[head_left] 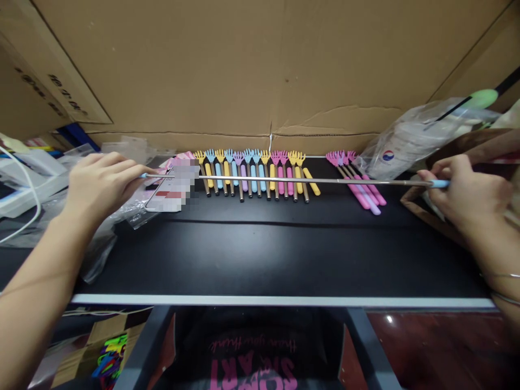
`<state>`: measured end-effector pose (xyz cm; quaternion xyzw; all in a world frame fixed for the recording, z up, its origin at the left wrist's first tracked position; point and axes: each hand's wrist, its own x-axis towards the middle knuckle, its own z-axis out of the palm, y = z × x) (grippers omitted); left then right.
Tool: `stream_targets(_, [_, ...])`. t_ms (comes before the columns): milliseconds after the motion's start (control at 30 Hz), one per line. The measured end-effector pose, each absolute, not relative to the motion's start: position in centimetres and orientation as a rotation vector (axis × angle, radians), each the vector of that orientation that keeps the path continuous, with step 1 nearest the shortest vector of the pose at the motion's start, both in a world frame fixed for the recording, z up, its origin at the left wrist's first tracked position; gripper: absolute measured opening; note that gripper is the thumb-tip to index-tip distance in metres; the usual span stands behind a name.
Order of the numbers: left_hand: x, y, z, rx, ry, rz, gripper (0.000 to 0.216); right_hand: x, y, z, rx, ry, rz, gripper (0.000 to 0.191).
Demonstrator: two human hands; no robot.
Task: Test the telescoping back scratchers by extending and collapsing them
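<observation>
An extended telescopic back scratcher (312, 180) stretches level above the black table, its thin metal rod running between my two hands. Its left end, where a bit of light blue shows, is pinched by my left hand (101, 179). Light blue also shows at the other end, with the fingers of my right hand (467, 189) closed around it. Behind the rod lies a row of short back scratchers with a yellow handle (311, 181) at its right end; their claw heads and loose handles are yellow, blue, purple and pink. Several assembled pink and purple back scratchers (361, 189) lie farther right.
Cardboard (260, 70) walls off the table's back. A phone (170, 189) and clear plastic bags (97, 244) lie at left. A bagged cup (406, 141) stands at right. Under the white table edge (280, 300), a box (97, 346) holds colourful items.
</observation>
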<state>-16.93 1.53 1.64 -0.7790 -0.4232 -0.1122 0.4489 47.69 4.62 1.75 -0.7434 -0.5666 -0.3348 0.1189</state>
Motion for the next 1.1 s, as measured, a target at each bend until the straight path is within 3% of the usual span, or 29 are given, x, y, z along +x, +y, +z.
stream_targets(333, [-17.2,2.0,1.3,-1.938,-1.068,-0.202,0.041,48.7,5.2,1.0,-2.109,-1.788,-1.056,0.052])
stream_targets(1100, [-11.1,1.3,1.2,-2.104,-0.909,-0.297,0.040,43.8,4.1,1.1,-1.694,-2.183,-1.013,0.032])
